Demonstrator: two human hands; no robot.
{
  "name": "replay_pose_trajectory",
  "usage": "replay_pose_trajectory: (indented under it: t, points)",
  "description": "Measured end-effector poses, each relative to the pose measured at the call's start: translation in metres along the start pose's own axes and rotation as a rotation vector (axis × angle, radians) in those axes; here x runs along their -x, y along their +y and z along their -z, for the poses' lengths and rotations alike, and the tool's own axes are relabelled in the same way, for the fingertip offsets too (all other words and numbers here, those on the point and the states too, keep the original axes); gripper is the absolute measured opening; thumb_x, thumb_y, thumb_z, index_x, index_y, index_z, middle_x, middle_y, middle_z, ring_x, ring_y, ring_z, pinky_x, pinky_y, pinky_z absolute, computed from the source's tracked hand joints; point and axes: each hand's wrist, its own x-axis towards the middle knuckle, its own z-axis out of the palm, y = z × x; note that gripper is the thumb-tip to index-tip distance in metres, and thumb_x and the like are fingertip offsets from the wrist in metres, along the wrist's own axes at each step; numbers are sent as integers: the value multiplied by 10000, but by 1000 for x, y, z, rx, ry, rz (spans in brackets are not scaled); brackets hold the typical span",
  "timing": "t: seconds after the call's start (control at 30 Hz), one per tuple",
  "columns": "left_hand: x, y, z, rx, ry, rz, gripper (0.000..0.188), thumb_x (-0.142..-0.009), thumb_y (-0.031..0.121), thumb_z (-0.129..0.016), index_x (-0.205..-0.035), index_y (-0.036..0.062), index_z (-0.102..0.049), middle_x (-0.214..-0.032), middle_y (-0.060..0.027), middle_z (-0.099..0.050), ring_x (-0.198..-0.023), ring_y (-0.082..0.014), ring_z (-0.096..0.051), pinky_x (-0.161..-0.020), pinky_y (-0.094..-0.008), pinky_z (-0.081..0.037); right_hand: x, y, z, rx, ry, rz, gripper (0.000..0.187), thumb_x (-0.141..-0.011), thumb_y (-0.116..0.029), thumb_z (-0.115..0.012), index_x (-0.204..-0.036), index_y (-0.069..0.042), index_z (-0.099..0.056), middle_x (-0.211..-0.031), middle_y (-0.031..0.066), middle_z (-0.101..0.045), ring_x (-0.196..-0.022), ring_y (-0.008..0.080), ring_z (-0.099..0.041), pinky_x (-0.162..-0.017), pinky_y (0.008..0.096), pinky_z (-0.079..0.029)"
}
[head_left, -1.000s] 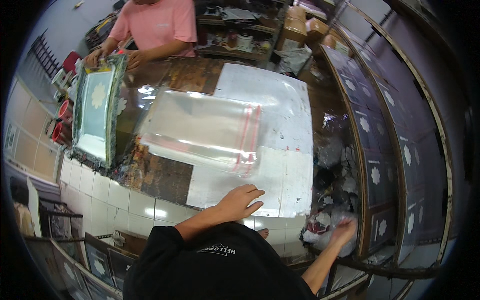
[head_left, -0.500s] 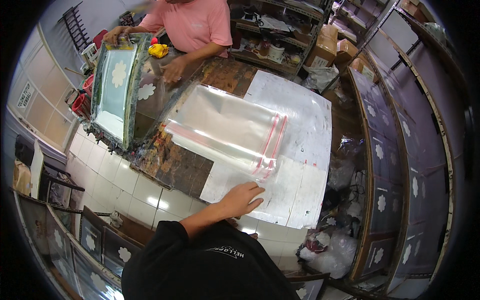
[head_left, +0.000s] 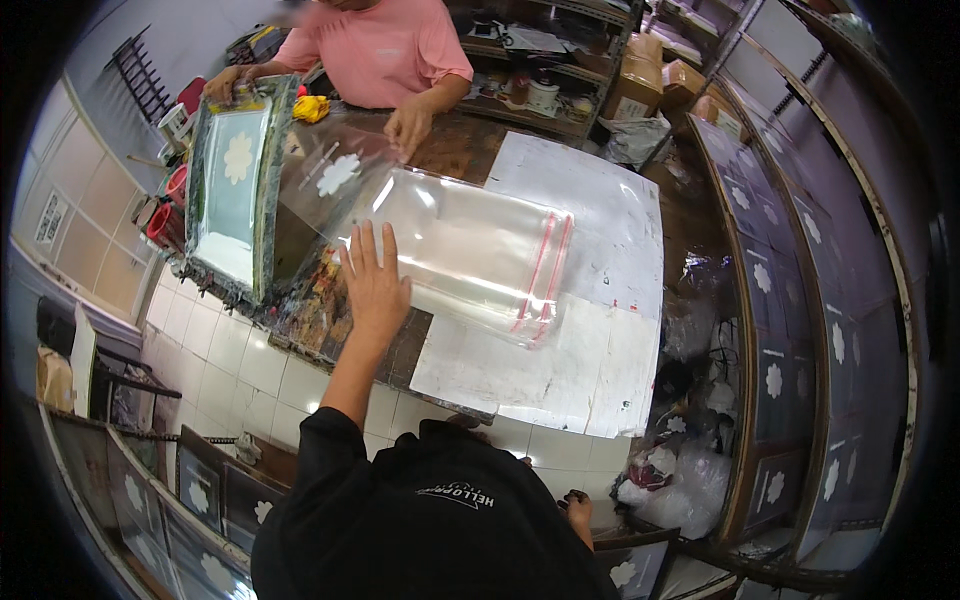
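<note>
My left hand [head_left: 375, 285] is stretched out with its fingers spread, over the near left edge of a stack of clear plastic bags [head_left: 470, 240]. Two pink-red strips run along the stack's right end. Beyond my fingertips is a clear plastic sheet with a white flower print [head_left: 338, 175]; a co-worker's hand [head_left: 408, 128] pinches its far right side. Low beside my dark shirt hangs my right hand [head_left: 578, 512], fingers curled around something small and dark that I cannot make out.
A screen-printing frame [head_left: 232, 185] stands tilted at the table's left, a co-worker's other hand on its top. White boards [head_left: 590, 225] cover the table's right. Racks of flower-printed sheets [head_left: 765, 300] stand at the right and lower left [head_left: 150, 500]. Boxes [head_left: 640, 75] sit behind.
My left hand has moved from the table's near edge forward and left to the stack. The co-worker's hand has drawn the flower-printed sheet rightward from beside the frame. My right hand has come into view.
</note>
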Motion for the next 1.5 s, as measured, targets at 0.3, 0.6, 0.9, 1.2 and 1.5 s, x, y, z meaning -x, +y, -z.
replay_pose_trajectory:
  t: [0.3, 0.6, 0.9, 1.2, 1.5]
  points:
    - [-5, -27, -44, 67, -322, -406, 513, -857, 112, -609, -1358, 46, -526, -1362, -162, -567, -1236, -349, -526, -1081, -573, -349, 49, 13, -23, 274, -25, 85, 254, -945, -111, -575, -1156, 27, -603, -993, 144, -667, -792, 252, -699, -622, 364, -553]
    - [61, 131, 34, 317, -360, -724, 528, -905, 226, -593, -1353, -44, -518, -1504, -213, -419, -1346, -370, -424, -1156, -628, -222, 96, -99, -30, -391, -62, 262, 363, -1011, -337, -596, -1234, -60, -528, -1062, 111, -623, -978, 207, -648, -798, 320, -520]
    - [92, 224, 66, 455, -417, -1135, 537, -894, 199, -549, -1338, -100, -503, -1455, -280, -437, -1309, -373, -455, -1136, -660, -221, 231, -293, 1, -314, -418, 952, 770, -958, -348, -654, -1567, -132, -236, -1622, 185, -203, -1349, 357, -471, -1059, 470, -426]
    - [116, 265, 66, 653, -442, -1315, 634, -863, 278, -625, -1346, -107, -483, -1486, -293, -389, -1352, -387, -416, -1121, -701, -201, 225, -294, 43, -104, -4, 562, 363, -1008, -183, -589, -1295, 40, -594, -1227, 119, -649, -1088, 182, -660, -884, 298, -510]
    - [132, 285, 80, 1236, -602, -1529, 660, -831, 289, -714, -1358, -38, -489, -1463, -290, -407, -1347, -446, -390, -1113, -615, -279, 284, -360, 149, 476, 373, 707, 256, -836, -86, -574, -1052, -41, -705, -1022, 153, -721, -1016, 282, -675, -887, 405, -523]
